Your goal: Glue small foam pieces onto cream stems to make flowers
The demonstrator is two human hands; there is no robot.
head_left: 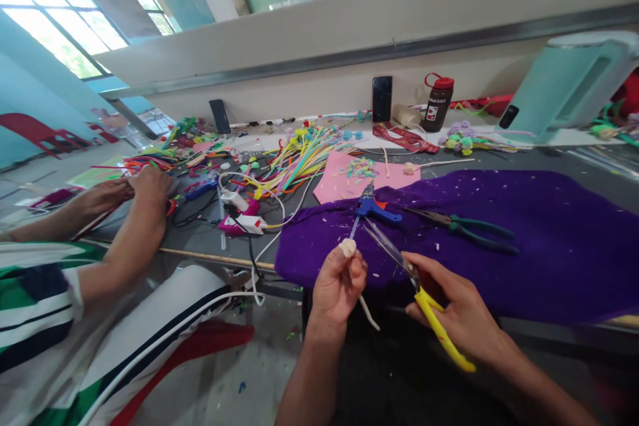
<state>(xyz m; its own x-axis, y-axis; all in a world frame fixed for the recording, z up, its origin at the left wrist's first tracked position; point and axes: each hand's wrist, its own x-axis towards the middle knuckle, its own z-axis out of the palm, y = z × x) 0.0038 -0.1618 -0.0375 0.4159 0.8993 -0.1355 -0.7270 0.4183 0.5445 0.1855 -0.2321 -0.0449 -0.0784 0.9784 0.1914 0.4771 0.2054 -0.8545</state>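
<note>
You had the cream piece pinched in your left hand, over the purple cloth's left part; your right hand's fingers gripped scissors. White scraps flecked the cloth, spread along the grey table's near right. Windows shone far left.

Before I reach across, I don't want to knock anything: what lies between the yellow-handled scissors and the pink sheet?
In the head view, the blue glue gun lies between the scissors and pink sheet, over purple cloth.

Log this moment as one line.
left hand: holds cream piece; right hand: holds yellow-handled scissors; blue glue gun: on purple cloth
</note>
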